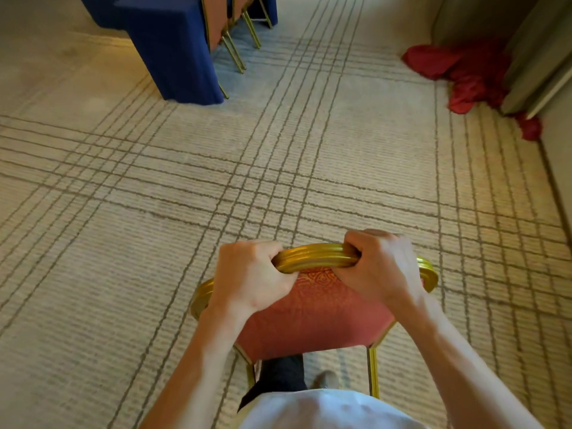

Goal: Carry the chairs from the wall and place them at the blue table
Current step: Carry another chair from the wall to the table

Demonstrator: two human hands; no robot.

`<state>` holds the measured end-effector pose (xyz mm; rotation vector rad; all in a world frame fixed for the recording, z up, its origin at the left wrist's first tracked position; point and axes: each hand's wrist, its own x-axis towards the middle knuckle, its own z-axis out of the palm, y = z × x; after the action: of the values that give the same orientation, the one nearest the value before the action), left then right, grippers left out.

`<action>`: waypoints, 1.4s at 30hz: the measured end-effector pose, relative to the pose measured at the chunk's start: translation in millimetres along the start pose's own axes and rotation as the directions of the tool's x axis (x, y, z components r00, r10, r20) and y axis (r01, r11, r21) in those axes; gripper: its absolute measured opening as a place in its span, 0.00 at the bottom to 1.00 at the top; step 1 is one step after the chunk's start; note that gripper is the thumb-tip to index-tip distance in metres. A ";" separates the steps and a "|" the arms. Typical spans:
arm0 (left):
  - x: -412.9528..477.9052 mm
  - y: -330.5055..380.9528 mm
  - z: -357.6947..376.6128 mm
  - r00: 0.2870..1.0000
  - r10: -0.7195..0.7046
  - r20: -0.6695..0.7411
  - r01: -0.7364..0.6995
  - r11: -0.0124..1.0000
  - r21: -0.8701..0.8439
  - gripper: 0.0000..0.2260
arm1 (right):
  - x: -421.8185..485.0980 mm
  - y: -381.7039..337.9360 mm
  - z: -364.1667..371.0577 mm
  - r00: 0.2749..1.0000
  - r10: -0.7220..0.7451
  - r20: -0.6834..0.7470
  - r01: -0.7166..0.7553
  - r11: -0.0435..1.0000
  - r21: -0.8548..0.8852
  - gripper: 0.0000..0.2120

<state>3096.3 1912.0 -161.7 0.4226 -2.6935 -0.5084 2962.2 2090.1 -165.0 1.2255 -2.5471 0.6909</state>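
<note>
Beige carpet (pixel 123 181), lined in grey: it spreads on every side of your grip, and a long open stretch of it lies ahead.

Table (pixel 173 48), draped in blue to the floor: well ahead of your grip and off to its left. You have not reached it.

Chair (pixel 309 311), red pad and gold frame: right under your grip, back towards you and close against your body. Whether its legs are clear of the carpet cannot be told.

Red cloth (pixel 464 72): heaped on the floor far ahead and right of your grip, against a pale partition (pixel 526 57).

Chairs at the table (pixel 229 23): at least two, same gold legs, pushed in along the table's near side. That part looks done.

Left hand (pixel 250 277): fingers curled round the left of the chair's top rail (pixel 312 257).

Right hand (pixel 380 267): clamped on the same rail just beside it, with bare gold between them.

Status, as a judgement: this chair is mid-carry. Left to do: cross the carpet and set it at the table. How many chairs wait at the wall is out of view.
</note>
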 end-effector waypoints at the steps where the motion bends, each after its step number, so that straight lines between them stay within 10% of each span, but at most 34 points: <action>1: 15.1 -9.7 1.0 1.000 -0.006 0.003 0.006 1.000 -0.004 0.24 | 15.2 0.6 4.8 1.000 0.013 0.005 -0.013 1.000 -0.014 0.17; 29: 446.7 -115.0 104.2 0.974 0.202 0.099 -0.199 0.979 -0.036 0.15 | 359.5 185.9 113.4 0.976 0.217 -0.029 -0.218 0.975 -0.040 0.16; 42: 635.4 -139.2 116.8 0.977 0.185 0.102 -0.187 0.982 0.007 0.18 | 545.5 275.7 139.9 0.997 0.052 -0.059 -0.053 0.999 -0.002 0.15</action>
<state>2515.5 1598.3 -130.9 0.1493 -2.7989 -0.4651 2406.1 1800.6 -154.7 1.1237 -2.5390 0.7230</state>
